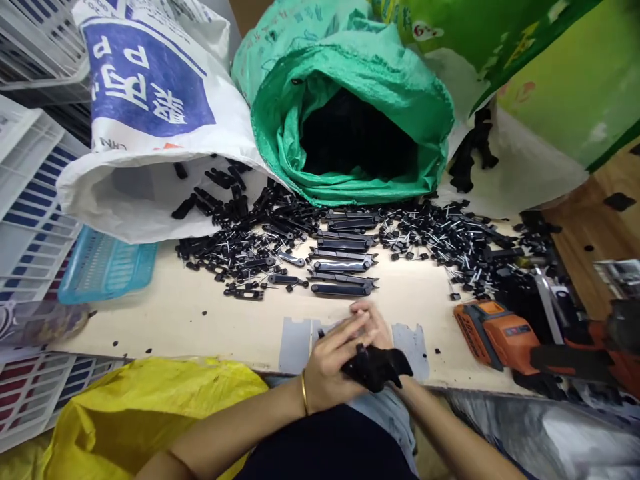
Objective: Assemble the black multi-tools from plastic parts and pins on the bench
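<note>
Left hand (330,370) and right hand (373,327) both clasp one black plastic part (376,367) at the near table edge (200,327). About five assembled black bars (343,263) lie stacked beyond, loose pieces uncountable. One orange power tool (495,333) at right; bare tabletop left.

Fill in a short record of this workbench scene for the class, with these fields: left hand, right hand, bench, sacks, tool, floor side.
left hand: left hand with a gold bangle, gripping a bunch of black plastic parts
right hand: right hand behind the left, touching the same bunch
bench: bench strewn with small black pieces; row of long black pieces
sacks: white sack, green sack, both open
tool: orange power tool, at right
floor side: yellow bag; blue basket
</note>
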Motion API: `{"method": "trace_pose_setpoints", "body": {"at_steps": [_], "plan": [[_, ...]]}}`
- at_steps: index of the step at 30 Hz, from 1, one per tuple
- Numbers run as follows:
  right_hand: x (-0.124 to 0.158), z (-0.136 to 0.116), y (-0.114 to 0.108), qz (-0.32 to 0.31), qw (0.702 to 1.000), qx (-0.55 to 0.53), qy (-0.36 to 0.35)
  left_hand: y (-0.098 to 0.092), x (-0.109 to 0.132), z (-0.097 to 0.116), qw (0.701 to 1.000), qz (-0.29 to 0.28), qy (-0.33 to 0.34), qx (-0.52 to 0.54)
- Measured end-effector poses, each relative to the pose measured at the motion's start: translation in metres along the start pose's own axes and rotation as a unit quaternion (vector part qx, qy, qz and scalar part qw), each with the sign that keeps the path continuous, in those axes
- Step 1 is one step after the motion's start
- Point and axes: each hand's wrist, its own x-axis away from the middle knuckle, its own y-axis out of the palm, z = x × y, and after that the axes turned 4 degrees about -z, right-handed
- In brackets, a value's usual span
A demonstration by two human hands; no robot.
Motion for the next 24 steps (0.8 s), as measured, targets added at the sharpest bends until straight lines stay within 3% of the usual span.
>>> {"method": "trace_pose_setpoints", "body": {"at_steps": [3,4,7,10,13,16,21,24], "plan": [[-0.066,-0.004,-0.041,0.076,0.992,0.098,-0.037,0.020,0.009,-0.030,0.978,-0.072,0.026,-0.194],[-0.093,-0.006,-0.051,0.070,0.971,0.209,-0.090,0.028,0.011,-0.038,0.964,-0.095,0.017,-0.246],[-0.164,-0.010,-0.057,-0.011,0.879,0.437,-0.191,0.040,0.009,-0.047,0.934,-0.163,-0.033,-0.317],[-0.202,-0.003,-0.041,-0.096,0.819,0.527,-0.207,0.035,-0.007,-0.049,0.929,-0.187,-0.062,-0.312],[-0.205,0.006,-0.028,-0.090,0.805,0.555,-0.190,0.025,-0.028,-0.058,0.923,-0.152,-0.129,-0.330],[-0.189,0.011,-0.027,-0.075,0.807,0.557,-0.182,0.023,-0.037,-0.066,0.906,-0.156,-0.182,-0.348],[-0.155,0.017,-0.030,-0.081,0.809,0.554,-0.179,0.031,-0.013,-0.054,0.904,-0.181,-0.167,-0.349],[-0.145,0.017,-0.023,-0.091,0.828,0.525,-0.173,0.032,0.001,-0.044,0.907,-0.186,-0.159,-0.342]]}}
